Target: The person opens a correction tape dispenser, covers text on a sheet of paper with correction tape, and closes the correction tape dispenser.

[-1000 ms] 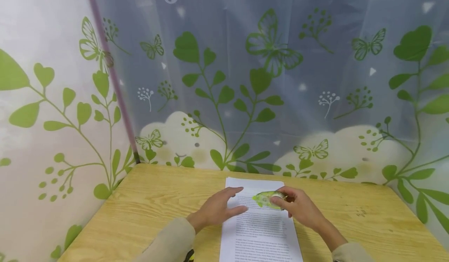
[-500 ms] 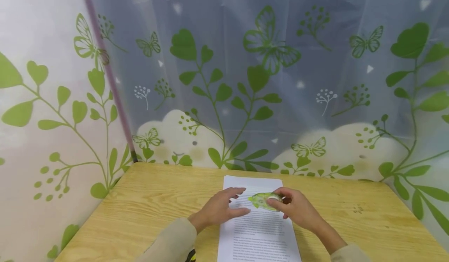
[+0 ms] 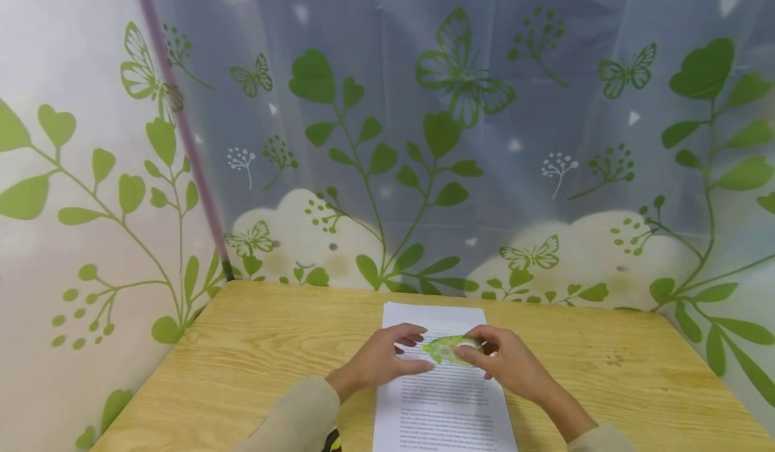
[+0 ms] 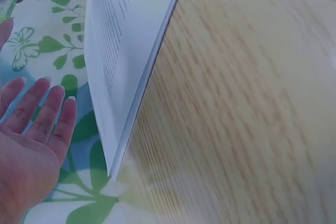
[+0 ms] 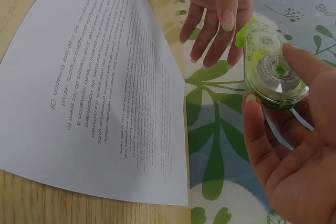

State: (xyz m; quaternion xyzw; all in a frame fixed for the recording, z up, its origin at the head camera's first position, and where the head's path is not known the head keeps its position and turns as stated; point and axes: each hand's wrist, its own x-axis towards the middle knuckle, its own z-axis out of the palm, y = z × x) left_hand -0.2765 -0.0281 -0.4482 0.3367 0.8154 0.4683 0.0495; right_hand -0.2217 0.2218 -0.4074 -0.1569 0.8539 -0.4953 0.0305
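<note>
A clear green correction tape dispenser (image 3: 447,349) is pinched in my right hand (image 3: 514,364), above a stack of printed paper (image 3: 445,405). Inside its see-through case, the right wrist view shows the white reels; its green tip points toward my left hand (image 3: 381,358). That left hand holds nothing. Its fingers and thumb are spread loosely around the tip's end, and whether they touch it cannot be told. In the left wrist view the left palm (image 4: 26,166) is turned up beside the paper, fingers slightly bent.
The paper lies on a wood-grain table (image 3: 290,331). Behind and to the left hangs a curtain (image 3: 387,136) printed with green leaves and butterflies. A small black and yellow thing (image 3: 332,441) shows partly beside the left sleeve (image 3: 297,415).
The correction tape dispenser in my right hand has come slightly left, its tip now closer to my left fingers. The head view has shifted a little. The paper stays in place.
</note>
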